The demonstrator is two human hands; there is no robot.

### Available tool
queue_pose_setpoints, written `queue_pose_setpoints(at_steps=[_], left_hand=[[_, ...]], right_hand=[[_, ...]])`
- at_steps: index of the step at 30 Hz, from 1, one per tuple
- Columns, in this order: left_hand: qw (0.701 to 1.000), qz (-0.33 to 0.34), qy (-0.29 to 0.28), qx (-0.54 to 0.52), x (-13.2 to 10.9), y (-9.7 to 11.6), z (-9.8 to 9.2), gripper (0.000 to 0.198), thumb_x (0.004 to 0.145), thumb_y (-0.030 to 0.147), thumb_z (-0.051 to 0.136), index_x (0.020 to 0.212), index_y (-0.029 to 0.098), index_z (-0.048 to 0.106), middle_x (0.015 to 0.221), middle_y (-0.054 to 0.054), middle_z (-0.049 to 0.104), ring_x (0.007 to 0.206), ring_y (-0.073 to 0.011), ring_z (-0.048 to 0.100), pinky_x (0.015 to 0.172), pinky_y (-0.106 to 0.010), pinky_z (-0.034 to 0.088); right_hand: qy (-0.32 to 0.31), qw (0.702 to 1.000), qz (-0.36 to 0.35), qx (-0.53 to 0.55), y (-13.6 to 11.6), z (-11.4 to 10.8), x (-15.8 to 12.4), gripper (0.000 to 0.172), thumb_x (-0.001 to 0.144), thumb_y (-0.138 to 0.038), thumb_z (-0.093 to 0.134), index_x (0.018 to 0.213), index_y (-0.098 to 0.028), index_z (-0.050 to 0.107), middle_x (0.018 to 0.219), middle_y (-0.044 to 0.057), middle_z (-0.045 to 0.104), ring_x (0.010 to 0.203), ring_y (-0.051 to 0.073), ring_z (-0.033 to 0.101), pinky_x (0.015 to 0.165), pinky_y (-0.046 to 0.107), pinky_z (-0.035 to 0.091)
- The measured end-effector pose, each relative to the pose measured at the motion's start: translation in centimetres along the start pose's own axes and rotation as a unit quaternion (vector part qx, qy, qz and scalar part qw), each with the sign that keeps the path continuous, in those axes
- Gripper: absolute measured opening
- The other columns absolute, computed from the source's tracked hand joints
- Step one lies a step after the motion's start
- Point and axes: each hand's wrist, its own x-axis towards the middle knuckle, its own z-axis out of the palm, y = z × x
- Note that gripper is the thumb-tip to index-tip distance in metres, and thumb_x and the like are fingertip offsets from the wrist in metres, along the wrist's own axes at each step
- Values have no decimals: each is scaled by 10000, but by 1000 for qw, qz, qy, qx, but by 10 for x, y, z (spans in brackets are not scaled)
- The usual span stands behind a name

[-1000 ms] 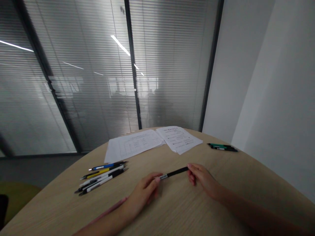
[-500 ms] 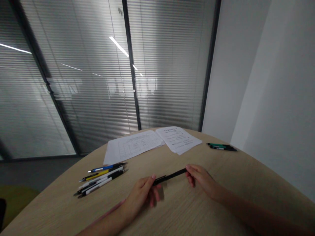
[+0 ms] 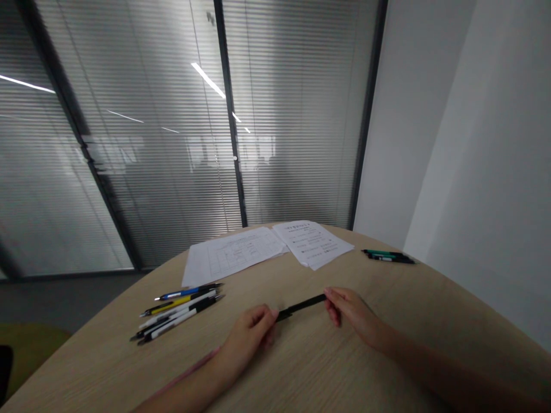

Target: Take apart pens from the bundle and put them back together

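Between my two hands a slim black pen [image 3: 306, 303] is held just over the wooden table, sloping up to the right. My left hand [image 3: 253, 330] is closed around its clip end, hiding that tip. At the other end, the thumb and fingers of my right hand [image 3: 346, 310] pinch the pen. To the left of my left hand lies a group of several pens, among them a blue pen [image 3: 183, 293], a yellow pen [image 3: 172, 304] and a white and black pen [image 3: 181, 321].
Printed paper sheets [image 3: 235, 255] and a second stack of sheets [image 3: 314, 245] lie toward the table's far edge. A few green and black pens [image 3: 390, 256] rest at the right. The round table [image 3: 327, 367] stands near a white wall and a glass partition with blinds.
The fingers of my left hand have curled in and closed further around the pen's clip end, shifting slightly right and up. My right hand has stayed in place.
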Motion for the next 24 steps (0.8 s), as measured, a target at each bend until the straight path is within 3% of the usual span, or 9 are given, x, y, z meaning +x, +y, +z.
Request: queue_pose_setpoints(at_steps=[4, 7, 9, 13, 18, 22, 24], left_hand=[[999, -19, -14, -23, 1, -3, 0, 472, 737, 584, 362, 566, 160, 478, 437, 51, 432, 406, -93, 400, 437, -220, 303], [998, 18, -16, -51, 3, -6, 1, 331, 689, 481, 518, 800, 171, 493, 530, 68, 465, 417, -82, 399, 415, -200, 304], [998, 49, 0, -45, 4, -7, 2, 331, 629, 379, 611, 857, 189, 466, 572, 78, 468, 435, -70, 387, 417, -184, 295], [999, 31, 9, -19, 4, -7, 3, 252, 670, 404, 560, 684, 184, 438, 495, 91, 412, 393, -58, 322, 398, -182, 255], [1000, 6, -2, -14, 0, -3, 1, 409, 718, 557, 436, 549, 186, 400, 406, 86, 364, 381, -76, 343, 402, -198, 274], [999, -28, -16, -33, 0, -3, 1, 477, 733, 604, 355, 578, 166, 464, 384, 70, 399, 349, -79, 355, 380, -207, 268], [998, -24, -27, -47, 1, -4, 1, 437, 720, 577, 405, 687, 152, 503, 411, 70, 437, 344, -77, 372, 372, -203, 275]], right_hand=[[-2, 1000, 6, 8, 2, 0, 1, 496, 709, -643, 411, 552, -179, 483, 451, -36, 453, 399, 88, 414, 414, 222, 331], [-3, 1000, 6, 17, 4, 0, 1, 479, 724, -621, 425, 562, -175, 490, 462, -33, 464, 410, 89, 423, 418, 220, 334], [-4, 1000, 5, 23, 5, 0, 2, 465, 738, -602, 429, 563, -175, 491, 462, -32, 469, 414, 88, 425, 421, 218, 333], [-8, 1000, 7, 27, 6, -1, 2, 458, 742, -592, 435, 567, -173, 496, 464, -31, 474, 415, 88, 427, 425, 218, 337], [-16, 999, 12, 29, 5, 0, 2, 460, 734, -596, 440, 560, -173, 493, 464, -31, 473, 412, 87, 425, 417, 217, 332], [-24, 999, 18, 37, 3, 0, 2, 468, 715, -610, 449, 565, -170, 497, 475, -31, 469, 416, 84, 423, 417, 216, 332], [-23, 999, 20, 42, 2, 0, 2, 476, 696, -625, 455, 573, -168, 499, 481, -32, 465, 415, 84, 419, 417, 219, 331]])
